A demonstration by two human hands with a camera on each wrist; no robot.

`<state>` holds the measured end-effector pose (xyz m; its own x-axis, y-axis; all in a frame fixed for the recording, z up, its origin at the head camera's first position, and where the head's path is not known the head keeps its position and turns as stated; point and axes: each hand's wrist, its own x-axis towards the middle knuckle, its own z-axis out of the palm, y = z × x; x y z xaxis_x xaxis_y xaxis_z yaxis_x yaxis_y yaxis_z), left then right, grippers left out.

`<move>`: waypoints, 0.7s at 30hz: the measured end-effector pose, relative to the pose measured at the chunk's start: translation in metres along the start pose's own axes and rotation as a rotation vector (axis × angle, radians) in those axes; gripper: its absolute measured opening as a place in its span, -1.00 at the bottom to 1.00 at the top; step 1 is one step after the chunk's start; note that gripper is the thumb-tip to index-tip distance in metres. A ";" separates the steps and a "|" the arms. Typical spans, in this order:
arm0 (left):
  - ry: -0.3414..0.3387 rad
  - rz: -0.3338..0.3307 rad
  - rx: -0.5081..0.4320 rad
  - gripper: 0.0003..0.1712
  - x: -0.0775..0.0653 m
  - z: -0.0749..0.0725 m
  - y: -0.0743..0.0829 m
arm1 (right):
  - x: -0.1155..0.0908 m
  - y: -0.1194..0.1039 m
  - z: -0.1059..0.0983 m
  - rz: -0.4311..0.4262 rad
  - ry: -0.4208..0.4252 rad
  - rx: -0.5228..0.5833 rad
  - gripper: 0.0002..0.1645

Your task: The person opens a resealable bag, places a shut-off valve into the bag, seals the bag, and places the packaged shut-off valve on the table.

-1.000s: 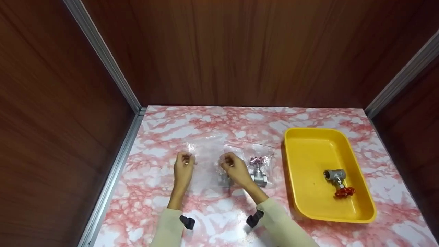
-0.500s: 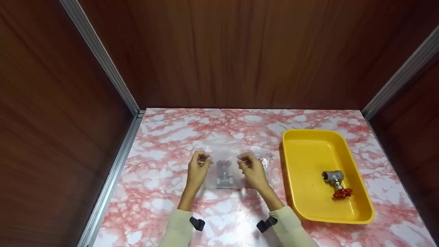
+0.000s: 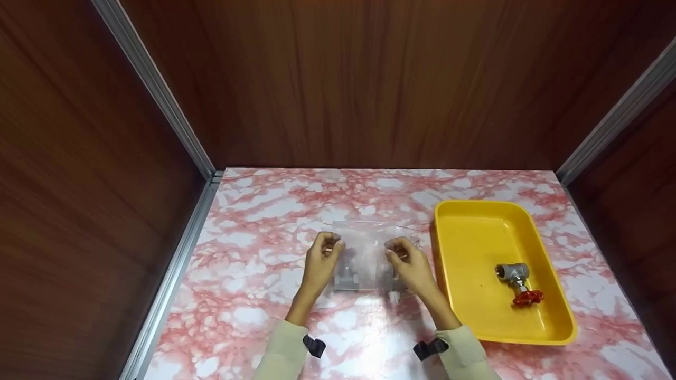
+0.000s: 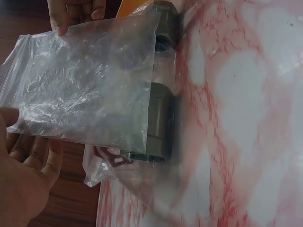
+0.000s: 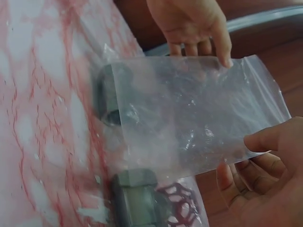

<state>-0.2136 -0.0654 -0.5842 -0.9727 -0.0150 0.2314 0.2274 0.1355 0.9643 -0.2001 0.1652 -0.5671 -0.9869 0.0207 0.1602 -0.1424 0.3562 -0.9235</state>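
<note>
A clear plastic bag (image 3: 365, 253) with nothing inside is stretched flat between the two hands. My left hand (image 3: 321, 259) pinches its left edge between thumb and fingers, and my right hand (image 3: 413, 264) pinches the right edge. Beneath it, two bagged valves lie on the table; the left valve (image 4: 158, 120) shows its grey hexagonal end past the bag's lower edge in the left wrist view. The right valve (image 5: 137, 201), with a dark red handwheel (image 5: 180, 203), shows beside the bag in the right wrist view. From the head view both are mostly covered.
A yellow tray (image 3: 465, 316) stands on the right of the table. Inside it lies an unbagged grey valve (image 3: 513, 272) with a red handwheel. The pink-and-white marbled table (image 3: 253, 316) is bounded by dark wood panels (image 3: 338, 84) at the back and sides.
Both hands have moved right with the bag, from left of the bagged valves to over them. The valve in the tray has stayed in place.
</note>
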 end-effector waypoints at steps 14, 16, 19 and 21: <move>-0.038 0.044 -0.023 -0.78 -0.004 0.013 0.003 | -0.016 -0.001 -0.019 0.014 -0.005 0.020 -0.92; -0.038 0.039 -0.035 -0.80 -0.005 0.015 0.003 | -0.018 -0.001 -0.020 0.025 -0.004 0.021 -0.90; -0.052 0.030 -0.050 -0.81 -0.005 0.017 0.003 | -0.018 -0.003 -0.022 0.056 -0.004 0.026 -0.84; -0.070 0.028 -0.060 -0.81 -0.006 0.018 0.003 | -0.017 -0.006 -0.025 0.071 -0.002 0.039 -0.80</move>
<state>-0.2080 -0.0470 -0.5852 -0.9664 0.0576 0.2505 0.2544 0.0756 0.9641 -0.1808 0.1858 -0.5552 -0.9947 0.0433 0.0929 -0.0745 0.3176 -0.9453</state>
